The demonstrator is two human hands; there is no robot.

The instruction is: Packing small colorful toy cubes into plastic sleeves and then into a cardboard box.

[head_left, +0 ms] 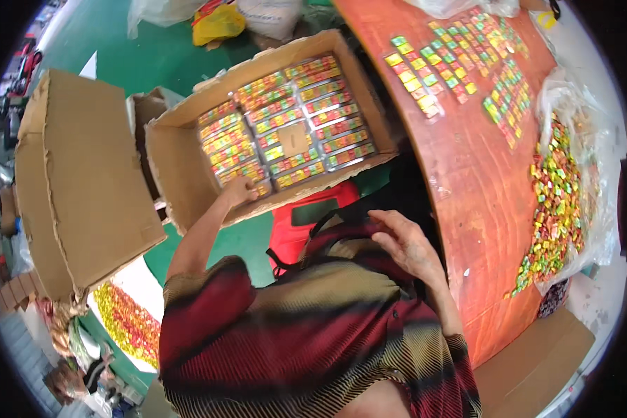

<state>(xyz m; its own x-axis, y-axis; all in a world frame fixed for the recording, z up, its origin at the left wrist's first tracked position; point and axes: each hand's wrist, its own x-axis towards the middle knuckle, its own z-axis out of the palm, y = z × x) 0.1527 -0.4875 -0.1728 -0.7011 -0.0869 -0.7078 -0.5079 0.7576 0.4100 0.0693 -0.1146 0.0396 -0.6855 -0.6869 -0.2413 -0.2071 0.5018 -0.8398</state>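
Observation:
My left hand [238, 192] reaches into an open cardboard box [179, 143], at the near end of its left column. Its fingers are bent onto a clear pack of small wrapped pieces [259, 188], and the fingertips are partly hidden. Columns of similar packs [263, 115] fill the box, showing red, yellow, green and orange squares. A small brown cardboard piece [292, 139] lies on top of the middle column. My right hand [405, 242] hovers in front of my body near the table edge, empty, with its fingers loosely apart.
An orange-red table [467, 202] curves along the right, bearing rows of small wrapped pieces [414, 76] and a loose heap [554, 209] on clear plastic. A red stool [306, 219] stands below the box. Another carton [94, 174] is at left. A person [66, 382] is at the lower left.

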